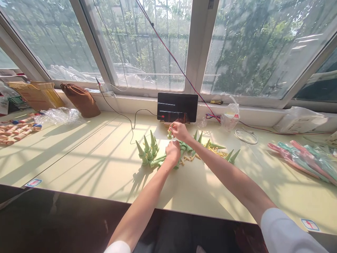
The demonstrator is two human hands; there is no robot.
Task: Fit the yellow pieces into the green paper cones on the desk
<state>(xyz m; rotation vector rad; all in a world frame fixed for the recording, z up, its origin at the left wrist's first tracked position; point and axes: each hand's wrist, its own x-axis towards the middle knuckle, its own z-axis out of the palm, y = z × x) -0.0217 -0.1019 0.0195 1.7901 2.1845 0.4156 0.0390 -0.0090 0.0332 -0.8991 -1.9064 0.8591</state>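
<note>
My right hand (179, 130) is closed in a pinch around the upper part of a small green piece (170, 135) in front of the tablet. Just nearer to me, my left hand (173, 150) is curled with its fingertips turned away, so what they hold is hidden. Several green cone-topped pieces (152, 142) stand upright to the left of it. Green tubular parts (158, 161) lie beside and partly under my left wrist. Small yellow pegs (188, 159) are scattered to the right, and more green cones (233, 157) rest beyond my right forearm.
A dark tablet (177, 102) leans by the window sill with a cable running leftward. Wooden toys (18, 131), crumpled plastic (61, 116) and a brown pouch (80, 100) are at left. At right lie a coiled white cable (246, 136) and bagged pink and green items (305, 158).
</note>
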